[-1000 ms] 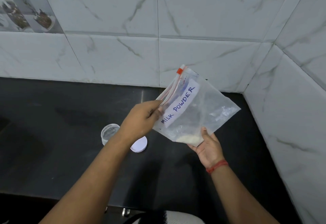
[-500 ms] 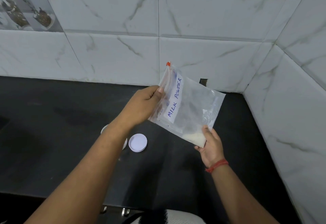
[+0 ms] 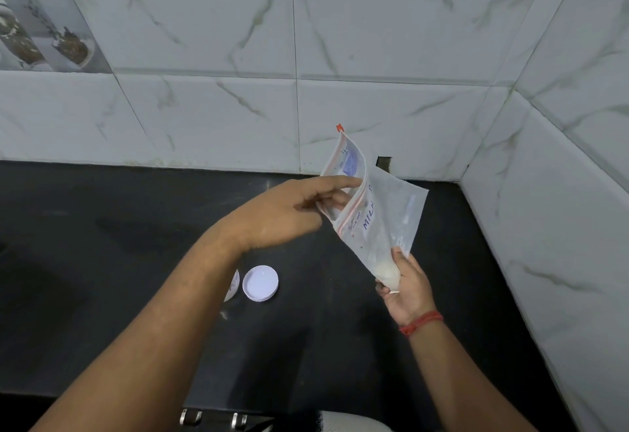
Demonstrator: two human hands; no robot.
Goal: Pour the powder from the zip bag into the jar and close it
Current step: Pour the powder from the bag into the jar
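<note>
A clear zip bag [image 3: 384, 213] with a handwritten label and an orange slider hangs in the air over the black counter. A little white powder [image 3: 386, 273] sits in its lowest corner. My right hand [image 3: 405, 290] pinches that bottom corner. My left hand [image 3: 289, 213] holds the bag's top edge, fingers inside the open mouth, spreading it. The small clear jar [image 3: 234, 287] stands on the counter, almost wholly hidden behind my left forearm. Its white lid [image 3: 260, 283] lies upturned just right of it.
The black counter [image 3: 102, 244] meets white marble-tiled walls at the back and the right, forming a corner. A small dark notch [image 3: 384, 162] sits at the base of the back wall. Metal handles [image 3: 212, 418] show below the counter's front edge.
The bag has turned more edge-on and its mouth has opened. My left hand's fingers went into the opening. My left forearm now covers most of the jar.
</note>
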